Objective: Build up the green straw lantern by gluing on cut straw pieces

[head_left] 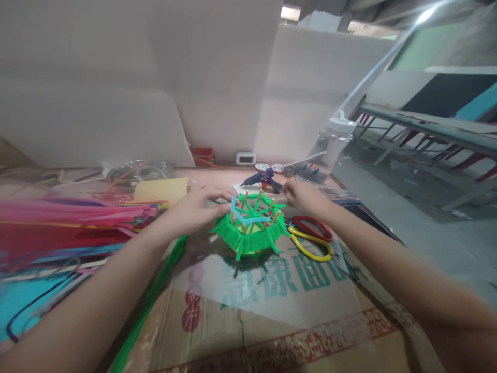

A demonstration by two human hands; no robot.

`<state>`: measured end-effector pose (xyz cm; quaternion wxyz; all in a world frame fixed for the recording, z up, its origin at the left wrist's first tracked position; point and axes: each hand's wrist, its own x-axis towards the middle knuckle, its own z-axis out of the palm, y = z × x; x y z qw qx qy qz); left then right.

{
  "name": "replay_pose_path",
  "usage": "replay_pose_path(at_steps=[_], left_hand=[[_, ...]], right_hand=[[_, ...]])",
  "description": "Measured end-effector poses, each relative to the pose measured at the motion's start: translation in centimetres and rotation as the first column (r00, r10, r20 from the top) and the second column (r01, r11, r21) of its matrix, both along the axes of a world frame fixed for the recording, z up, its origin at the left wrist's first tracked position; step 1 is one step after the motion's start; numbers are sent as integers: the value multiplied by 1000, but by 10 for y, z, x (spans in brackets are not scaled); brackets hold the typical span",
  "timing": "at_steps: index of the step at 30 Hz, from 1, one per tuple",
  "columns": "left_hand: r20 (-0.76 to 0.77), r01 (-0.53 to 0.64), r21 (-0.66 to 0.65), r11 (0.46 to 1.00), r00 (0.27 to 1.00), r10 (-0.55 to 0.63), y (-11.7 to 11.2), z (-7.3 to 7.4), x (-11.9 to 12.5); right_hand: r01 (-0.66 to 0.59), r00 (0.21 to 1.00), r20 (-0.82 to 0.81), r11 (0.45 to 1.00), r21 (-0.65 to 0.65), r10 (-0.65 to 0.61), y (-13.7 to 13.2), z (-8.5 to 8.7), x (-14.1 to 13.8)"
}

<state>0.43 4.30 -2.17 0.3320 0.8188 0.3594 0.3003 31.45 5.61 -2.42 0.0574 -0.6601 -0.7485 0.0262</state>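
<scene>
A round craft piece (250,241) wrapped in green pipe cleaners stands on the cardboard, with several short wooden sticks upright around its ring. A light-blue pipe cleaner (252,220) bends around some of these sticks. My left hand (202,204) is at the left side, thumb and fingers closed on the blue pipe cleaner's end. Beyond the craft, my right hand (298,196) is closed around the handle end of a dark blue glue gun (258,178), whose nozzle points left. Scissors (310,251) with one red and one yellow handle lie right of the craft, their blades partly hidden.
Green pipe cleaners (151,305) lie along the left of the cardboard (240,331). Pink and other coloured strips (77,223) pile up farther left, blurred. A yellow pad (161,190), a small white clock (246,158) and a clear bottle (337,140) stand behind.
</scene>
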Motion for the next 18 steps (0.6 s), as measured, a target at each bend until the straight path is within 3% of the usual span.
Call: replay_pose_path(at_steps=[3,5,7,9,11,18], left_hand=[[-13,-1,12,1000,1000,1,0,1,0],[-21,8,12,1000,1000,-8,-1,1,1],[-14,6,21,1000,1000,-5,-1,2,1],[1,10,27,1000,1000,-10,-1,2,2],[23,31,24,999,999,-31,0,1,2],[34,65,33,997,997,-66,-2,3,2]], right_hand=[[-18,998,-54,989,144,26,-7,37,12],[-165,970,-122,939,300,209,-14,62,11],[-358,912,-81,877,321,402,-22,84,1],[-514,849,12,820,250,528,-29,100,-15],[-592,806,109,792,152,582,-34,111,-31],[-596,751,325,802,-43,576,-40,135,-66]])
